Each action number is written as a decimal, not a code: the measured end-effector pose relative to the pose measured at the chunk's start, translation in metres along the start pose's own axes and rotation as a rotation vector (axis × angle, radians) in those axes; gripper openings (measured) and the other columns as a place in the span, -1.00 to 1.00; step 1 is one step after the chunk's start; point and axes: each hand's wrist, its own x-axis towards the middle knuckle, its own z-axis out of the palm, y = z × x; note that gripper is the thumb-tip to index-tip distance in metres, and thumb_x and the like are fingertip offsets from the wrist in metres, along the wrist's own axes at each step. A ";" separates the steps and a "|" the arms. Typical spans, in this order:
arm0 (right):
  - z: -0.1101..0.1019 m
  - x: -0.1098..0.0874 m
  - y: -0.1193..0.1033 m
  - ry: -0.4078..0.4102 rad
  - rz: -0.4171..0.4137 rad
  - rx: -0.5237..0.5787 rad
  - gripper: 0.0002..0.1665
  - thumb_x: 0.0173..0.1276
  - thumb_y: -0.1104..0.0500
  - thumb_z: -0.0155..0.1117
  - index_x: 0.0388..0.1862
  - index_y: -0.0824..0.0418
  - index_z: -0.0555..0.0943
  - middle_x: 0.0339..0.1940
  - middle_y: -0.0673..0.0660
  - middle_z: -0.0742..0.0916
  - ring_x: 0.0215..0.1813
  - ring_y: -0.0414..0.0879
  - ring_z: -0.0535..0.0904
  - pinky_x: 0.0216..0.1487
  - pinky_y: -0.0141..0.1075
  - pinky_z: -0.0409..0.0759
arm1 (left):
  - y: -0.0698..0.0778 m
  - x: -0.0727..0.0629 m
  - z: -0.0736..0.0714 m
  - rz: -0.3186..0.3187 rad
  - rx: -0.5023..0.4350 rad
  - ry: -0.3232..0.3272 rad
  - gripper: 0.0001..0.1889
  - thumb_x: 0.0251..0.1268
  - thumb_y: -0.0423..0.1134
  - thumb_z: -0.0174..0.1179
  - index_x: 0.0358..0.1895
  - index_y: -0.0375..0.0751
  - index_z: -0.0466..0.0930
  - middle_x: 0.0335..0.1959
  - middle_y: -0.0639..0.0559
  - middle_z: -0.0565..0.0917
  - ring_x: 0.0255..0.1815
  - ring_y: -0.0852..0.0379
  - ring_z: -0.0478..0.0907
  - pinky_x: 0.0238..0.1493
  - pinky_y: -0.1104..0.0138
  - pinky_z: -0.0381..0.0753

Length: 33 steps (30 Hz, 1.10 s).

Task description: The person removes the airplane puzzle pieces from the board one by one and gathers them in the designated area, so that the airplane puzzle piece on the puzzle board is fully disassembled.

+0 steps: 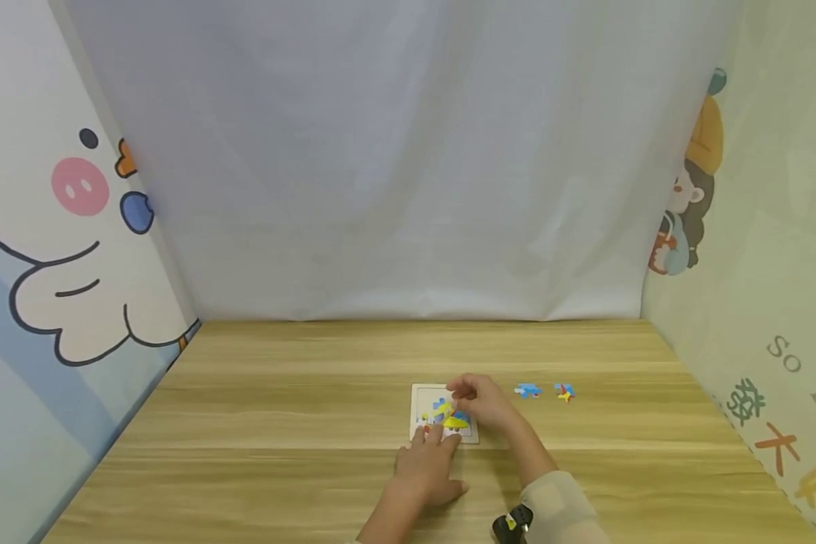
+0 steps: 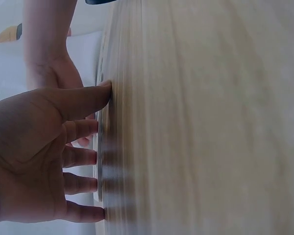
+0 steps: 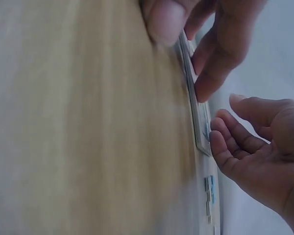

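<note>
A square, pale-framed jigsaw puzzle board [image 1: 474, 437] lies on the table, with yellow, blue and red puzzle pieces [image 1: 442, 410] in its lower part. My left hand [image 1: 427, 465] rests at the near edge with fingers spread; in the left wrist view its fingertips [image 2: 88, 185] touch the board. Over the board's right side hovers my right hand [image 1: 484, 400], fingers loosely bent. The right wrist view shows a gap between that hand's thumb [image 3: 255, 108] and fingers, with nothing visible in it. Part of the puzzle is hidden beneath both hands.
Two loose jigsaw pieces, one mostly blue [image 1: 529, 391] and one blue, red and yellow [image 1: 564, 391], lie right of the board. A black object [image 1: 512, 524] is by the right sleeve [image 1: 561, 502]. A white curtain [image 1: 408, 166] hangs behind the wooden table [image 1: 279, 400].
</note>
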 end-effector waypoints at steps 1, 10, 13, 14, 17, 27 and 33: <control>0.001 0.002 0.000 -0.014 0.000 -0.015 -0.72 0.20 0.44 0.19 -0.08 0.39 0.56 -0.23 0.17 0.64 -0.16 0.00 0.53 -0.08 -0.15 0.53 | 0.000 0.000 0.000 0.000 -0.006 -0.003 -0.28 -0.02 0.11 0.33 0.26 -0.07 0.39 0.33 -0.18 0.27 0.30 -0.30 0.16 0.03 -0.23 0.34; 0.007 0.012 0.000 -0.062 0.051 -0.161 -0.69 0.05 0.42 0.32 -0.17 0.29 0.61 -0.28 0.09 0.61 -0.16 -0.01 0.50 -0.12 -0.11 0.52 | 0.000 0.001 -0.001 0.011 0.013 -0.021 -0.27 0.00 0.14 0.31 0.28 -0.06 0.38 0.35 -0.18 0.25 0.31 -0.30 0.15 0.04 -0.22 0.35; 0.008 0.014 0.000 -0.079 0.078 -0.187 -0.70 0.04 0.39 0.34 -0.18 0.26 0.61 -0.28 0.07 0.59 -0.15 -0.02 0.48 -0.10 -0.10 0.50 | 0.000 0.001 -0.001 0.012 0.010 -0.018 -0.27 0.00 0.14 0.31 0.28 -0.06 0.38 0.35 -0.18 0.25 0.31 -0.30 0.15 0.04 -0.23 0.34; 0.008 0.015 -0.001 -0.084 0.083 -0.193 -0.70 0.04 0.39 0.35 -0.18 0.26 0.61 -0.29 0.07 0.58 -0.16 -0.02 0.48 -0.10 -0.10 0.50 | 0.000 0.001 0.000 0.010 0.008 -0.019 -0.27 0.00 0.13 0.31 0.28 -0.06 0.38 0.35 -0.18 0.25 0.31 -0.30 0.15 0.04 -0.22 0.34; 0.009 0.015 -0.002 -0.100 0.088 -0.195 -0.70 0.05 0.39 0.35 -0.19 0.26 0.61 -0.30 0.07 0.57 -0.17 -0.02 0.47 -0.10 -0.09 0.49 | 0.000 0.001 0.000 0.004 0.003 -0.022 -0.28 0.00 0.13 0.31 0.27 -0.06 0.38 0.34 -0.17 0.26 0.31 -0.30 0.15 0.04 -0.22 0.34; 0.010 0.015 -0.003 -0.068 0.055 -0.210 -0.66 0.01 0.41 0.38 -0.19 0.24 0.56 -0.38 0.09 0.55 -0.29 -0.04 0.46 -0.28 -0.20 0.50 | -0.001 0.002 0.001 0.000 0.013 -0.021 -0.28 0.00 0.13 0.31 0.26 -0.06 0.39 0.33 -0.16 0.27 0.31 -0.29 0.16 0.02 -0.22 0.36; 0.012 0.015 -0.004 -0.041 0.056 -0.168 -0.63 0.01 0.45 0.37 -0.21 0.23 0.50 -0.43 0.10 0.52 -0.37 -0.06 0.42 -0.38 -0.26 0.44 | -0.001 0.003 0.001 -0.004 0.029 -0.011 -0.29 0.00 0.13 0.31 0.26 -0.06 0.40 0.32 -0.16 0.28 0.30 -0.28 0.17 0.00 -0.21 0.37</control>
